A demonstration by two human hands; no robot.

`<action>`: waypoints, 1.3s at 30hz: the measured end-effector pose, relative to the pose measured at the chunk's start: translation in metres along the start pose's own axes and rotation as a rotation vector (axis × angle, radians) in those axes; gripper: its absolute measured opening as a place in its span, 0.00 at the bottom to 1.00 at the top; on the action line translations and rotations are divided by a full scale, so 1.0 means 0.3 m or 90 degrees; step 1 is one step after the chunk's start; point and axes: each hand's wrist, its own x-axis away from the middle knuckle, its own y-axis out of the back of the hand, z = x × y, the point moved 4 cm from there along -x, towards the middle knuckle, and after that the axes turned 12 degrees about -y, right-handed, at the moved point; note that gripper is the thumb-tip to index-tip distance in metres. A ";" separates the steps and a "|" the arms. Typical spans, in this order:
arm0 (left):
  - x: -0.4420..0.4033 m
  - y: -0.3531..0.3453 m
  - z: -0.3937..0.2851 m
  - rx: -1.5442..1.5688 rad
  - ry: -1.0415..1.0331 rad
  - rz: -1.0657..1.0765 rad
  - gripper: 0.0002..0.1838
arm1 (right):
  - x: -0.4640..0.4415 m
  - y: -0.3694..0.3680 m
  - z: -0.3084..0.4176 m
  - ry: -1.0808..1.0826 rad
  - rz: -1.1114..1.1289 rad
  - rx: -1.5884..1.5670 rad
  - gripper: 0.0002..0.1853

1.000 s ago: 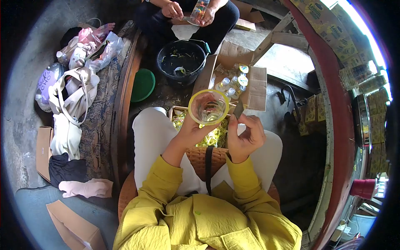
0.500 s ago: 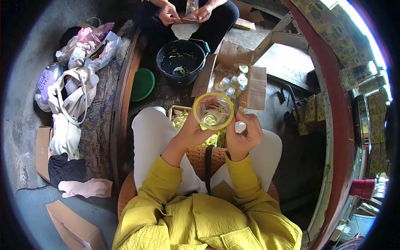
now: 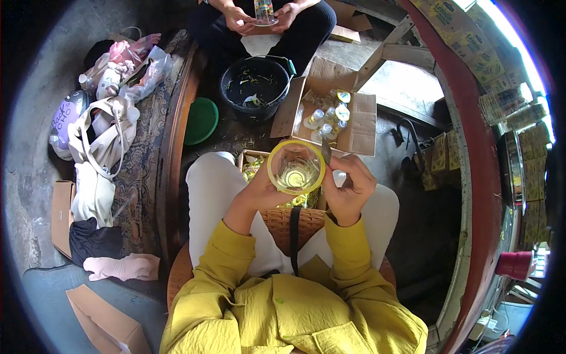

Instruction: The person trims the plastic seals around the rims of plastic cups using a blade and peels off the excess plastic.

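Two bare hands are at work on the wearer's side of the black bucket [image 3: 253, 112]. The left hand [image 3: 259, 187] has its grip closed around the side of a clear yellow-rimmed cup [image 3: 296, 167], which is tilted so its opening faces the camera; some fingers are hidden behind it. The right hand [image 3: 352, 183] has its grip pinched, thumb against fingers, on a thin metal blade [image 3: 326, 151] raised beside the cup's rim; whether blade and rim touch cannot be told. Yellow-green scraps [image 3: 252, 168] lie between the bucket and the wearer, partly behind the cup. Right of the bucket, an open cardboard box [image 3: 363, 125] holds small bottles [image 3: 326, 121]. Left of it lies a green disc [image 3: 201, 121]. Beyond it, a co-worker's hands [image 3: 239, 20] hold a printed clear container [image 3: 264, 12].
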 end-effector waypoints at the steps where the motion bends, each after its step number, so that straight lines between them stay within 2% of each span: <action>1: 0.000 0.004 0.002 -0.001 0.003 0.006 0.35 | 0.000 0.002 -0.001 0.000 0.005 0.002 0.10; 6: -0.002 0.010 0.006 -0.013 -0.004 0.016 0.37 | 0.008 -0.005 -0.009 -0.005 -0.008 0.008 0.10; 9: -0.018 -0.013 -0.014 -0.070 -0.072 -0.028 0.38 | 0.007 -0.006 -0.003 -0.007 -0.030 0.025 0.09; 12: -0.016 -0.011 0.016 -0.068 -0.011 -0.050 0.37 | 0.009 -0.006 -0.009 -0.010 -0.030 0.033 0.09; 15: -0.016 0.002 0.016 -0.068 -0.051 -0.082 0.35 | 0.014 -0.011 -0.003 -0.001 -0.025 0.020 0.09; 18: -0.013 0.019 0.019 -0.059 -0.057 -0.070 0.34 | 0.013 -0.015 -0.004 0.002 -0.007 0.032 0.09; 21: -0.007 0.021 0.020 -0.053 -0.062 -0.069 0.37 | 0.021 -0.016 -0.005 -0.010 -0.007 0.036 0.09; 24: -0.007 0.010 0.019 -0.095 -0.069 -0.012 0.36 | 0.017 -0.017 -0.010 -0.008 -0.011 0.031 0.09; 27: -0.012 -0.011 0.000 -0.029 -0.010 -0.021 0.35 | 0.012 -0.011 -0.034 -0.006 0.011 -0.005 0.09; 30: -0.011 -0.002 0.004 -0.072 -0.034 0.016 0.34 | 0.014 -0.015 -0.036 -0.017 0.004 -0.016 0.09; 33: -0.004 -0.004 0.006 0.014 -0.070 -0.035 0.33 | 0.025 -0.015 -0.044 -0.048 -0.044 -0.020 0.09; 39: -0.001 0.041 0.022 0.051 -0.016 -0.121 0.30 | 0.022 -0.005 -0.025 -0.028 -0.074 0.001 0.08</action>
